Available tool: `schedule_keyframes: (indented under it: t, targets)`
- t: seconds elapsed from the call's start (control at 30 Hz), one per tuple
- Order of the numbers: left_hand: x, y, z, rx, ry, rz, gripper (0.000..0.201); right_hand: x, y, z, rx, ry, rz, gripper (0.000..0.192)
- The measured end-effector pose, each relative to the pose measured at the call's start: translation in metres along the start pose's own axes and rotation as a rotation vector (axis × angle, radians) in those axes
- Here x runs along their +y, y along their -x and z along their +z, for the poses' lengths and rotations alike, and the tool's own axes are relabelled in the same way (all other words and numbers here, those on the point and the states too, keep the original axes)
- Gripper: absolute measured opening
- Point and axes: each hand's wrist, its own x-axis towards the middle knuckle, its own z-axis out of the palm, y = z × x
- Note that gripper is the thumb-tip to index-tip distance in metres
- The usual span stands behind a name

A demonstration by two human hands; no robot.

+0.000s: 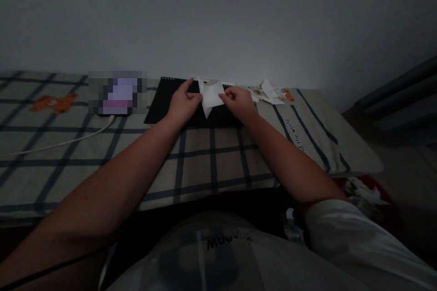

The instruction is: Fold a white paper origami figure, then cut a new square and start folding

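While the head view looked down over both forearms, the left hand [183, 102] and the right hand [239, 101] met over a black mat [160, 104], with a folded white paper [211, 94] between them. Left hand: thumb and fingers pinched shut on the paper's left edge. Right hand: fingers curled, pinched on the paper's right edge. Paper was held just above the mat's far half, partly folded, one point hanging down toward the mat and flaps standing up at its top. Could not tell whether the lower point touched the mat.

Mat lay flat on a checked bedsheet [211, 159], beige with dark blue lines, close to the grey wall [218, 18]. Left of the mat, just beside it, sat a blurred-out device [118, 93] with a purple glow; details unreadable. A white cable [68, 141] ran from under that device away from the mat toward the sheet's left edge. Further left of the mat, well apart, an orange cartoon print [54, 102] on the sheet. Right of the mat, near its far corner, a loose pile of paper scraps [266, 92], white and crumpled. Printed lettering on the sheet sat right of the mat, too small to read cleanly.

Nearer than the mat, at bottom of frame, the person's white shirt [239, 254] with dark lettering. Room dim overall.
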Motion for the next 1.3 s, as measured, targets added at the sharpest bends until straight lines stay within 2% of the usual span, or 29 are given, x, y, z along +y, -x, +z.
schedule_keyframes:
  t: [0.1,0.17,0.23,0.37,0.47,0.63,0.73,0.87,1.0,1.13,1.3]
  targets:
    - [0.008,0.004,-0.009,0.078,-0.113,0.118,0.063,0.001,-0.003,-0.005,-0.023,0.012,0.017,0.016]
    - [0.017,0.008,-0.018,0.105,-0.217,0.234,0.044,0.001,-0.004,-0.008,-0.048,0.012,0.033,0.016]
    - [0.023,0.011,-0.024,-0.025,-0.319,0.392,0.031,0.001,-0.005,-0.011,-0.082,0.016,0.046,0.016]
    - [0.023,0.010,-0.023,-0.311,-0.449,0.571,0.034,0.001,-0.006,-0.015,-0.142,0.028,0.048,0.015]
    - [0.018,0.008,-0.020,-0.418,-0.545,0.573,0.041,0.001,-0.006,-0.016,-0.159,0.048,0.056,0.017]
    - [0.013,0.007,-0.022,-0.483,-0.646,0.476,0.047,0.000,-0.005,-0.016,-0.167,0.100,0.065,0.019]
    - [0.010,0.006,-0.023,-0.510,-0.647,0.468,0.049,0.002,-0.005,-0.014,-0.156,0.099,0.075,0.020]
    - [0.004,0.002,-0.022,-0.517,-0.589,0.502,0.050,0.007,-0.005,-0.011,-0.130,0.099,0.095,0.012]
    - [-0.008,-0.004,-0.020,-0.461,-0.522,0.478,0.054,0.007,-0.004,-0.012,-0.145,0.109,0.066,0.008]
    - [-0.018,-0.010,-0.020,-0.433,-0.477,0.468,0.062,0.006,-0.002,-0.013,-0.137,0.172,-0.001,0.012]
    - [-0.022,-0.013,-0.022,-0.481,-0.449,0.503,0.062,0.003,0.002,-0.013,-0.069,0.283,-0.090,0.024]
